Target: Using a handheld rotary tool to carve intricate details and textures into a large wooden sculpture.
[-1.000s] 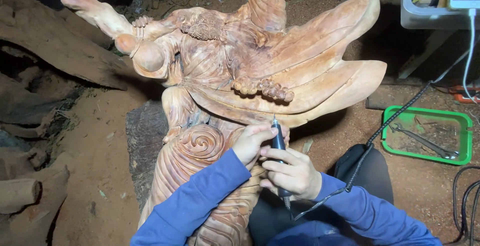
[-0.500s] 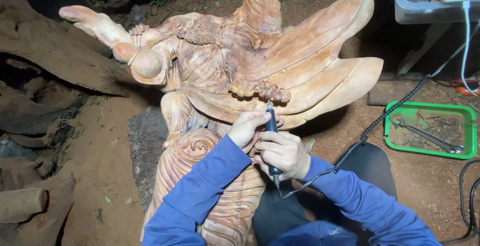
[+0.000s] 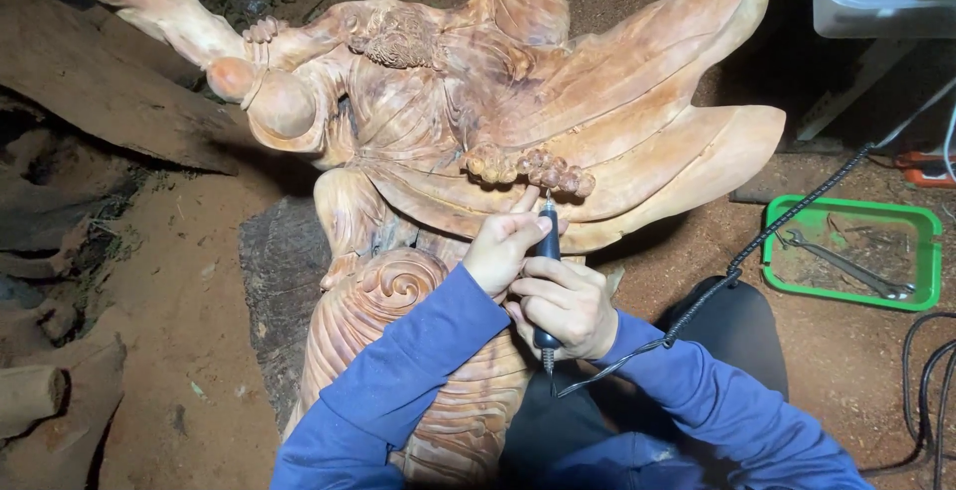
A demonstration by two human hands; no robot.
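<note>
Plainly, the large pale reddish-brown wooden carving of a robed figure with sweeping folds point(image 3: 518, 122) fills most of the view, lying across a dark log on the red dirt floor point(image 3: 189, 331). Its spiral-carved lower part point(image 3: 393, 296) sits just under the person's blue sleeves. To the right, well apart, a green plastic tray point(image 3: 931, 251) holds a metal wrench point(image 3: 846, 266), and a grey plastic crate point(image 3: 876, 17) stands at the upper right.

Smaller still, the right hand point(image 3: 568, 306) is closed round the dark, slim pen-shaped rotary tool point(image 3: 548, 251), whose twisted black cable point(image 3: 767, 236) runs off toward the tray. The left hand point(image 3: 503, 246) rests against the tool's shaft with fingers curled, thumb and fingertips steadying it near the tip. The tip meets the wood just beneath the knobbly carved cluster point(image 3: 533, 166) at the edge of a long fold.

Doing this well, I judge, means keeping both hands braced on the carving, letting the left hand guide while the right grip stays firm, pressing lightly, and keeping the cable slack so it cannot tug the tip off line.
</note>
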